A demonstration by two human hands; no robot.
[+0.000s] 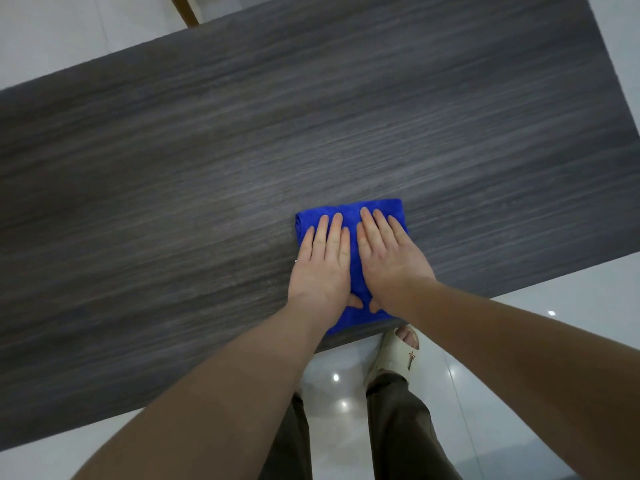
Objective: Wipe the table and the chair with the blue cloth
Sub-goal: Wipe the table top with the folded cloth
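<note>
Pressing flat, fingers straight: left hand (320, 265) and right hand (389, 261) side by side on folded blue cloth (356, 271), at worktop (207, 168) near edge.

The surface (242, 140) looked like a dark grey wood-grain laminate, with fine pale streaks running along its length and a matt, smooth finish that gave back no glare. The blue cloth (349, 216), low and right of the frame's centre, had a soft, short-piled, fuzzy texture like microfibre, its colour saturated and without shine. The floor (540, 327) at the bottom and right of the frame was pale glossy tile, mirroring small bright spots of light. Below the surface's near edge, a cream slipper (398, 358) looked like smooth, matt rubber or foam, and the trousers (401, 427) were dull olive woven cloth.
</note>
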